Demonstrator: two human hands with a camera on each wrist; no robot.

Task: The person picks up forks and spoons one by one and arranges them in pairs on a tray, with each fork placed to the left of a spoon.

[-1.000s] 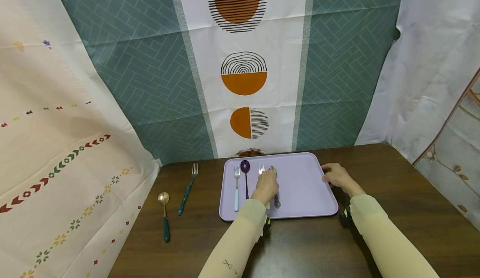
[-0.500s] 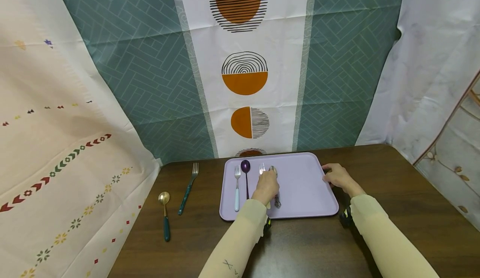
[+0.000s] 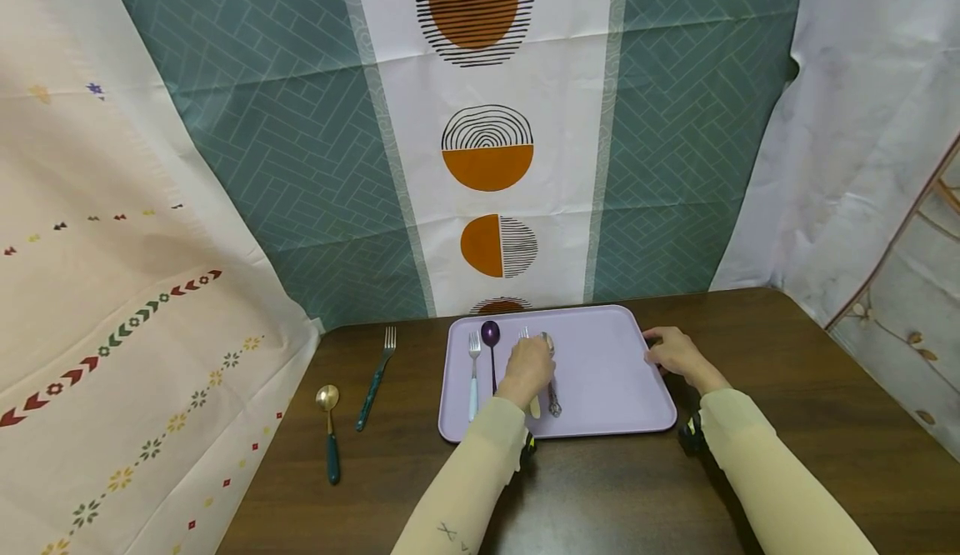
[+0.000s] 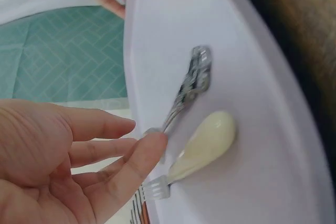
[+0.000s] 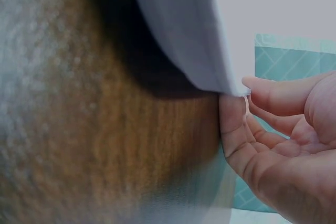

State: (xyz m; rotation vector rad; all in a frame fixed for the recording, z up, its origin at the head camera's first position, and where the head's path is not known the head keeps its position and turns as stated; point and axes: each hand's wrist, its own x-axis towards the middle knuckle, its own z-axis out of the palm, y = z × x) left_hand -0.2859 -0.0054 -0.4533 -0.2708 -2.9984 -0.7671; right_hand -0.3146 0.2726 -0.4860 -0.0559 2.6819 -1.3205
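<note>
My left hand hovers over the lilac tray, thumb and fingers parted. Close by its fingertips lie a silver spoon with an ornate handle and a fork with a cream handle. The thumb partly hides both in the left wrist view, and nothing sits pinched between the fingers. Left of that hand, a fork with a pale blue handle and a purple spoon rest on the tray. My right hand pinches the tray's right rim between thumb and fingers.
On the brown wooden table, left of the tray, lie a fork with a dark green handle and a gold spoon with a green handle. A patterned cloth hangs behind the table.
My left hand has drawn slightly to the left, uncovering more of the cream-handled fork and the ornate spoon. The right hand stays on the tray's rim.
</note>
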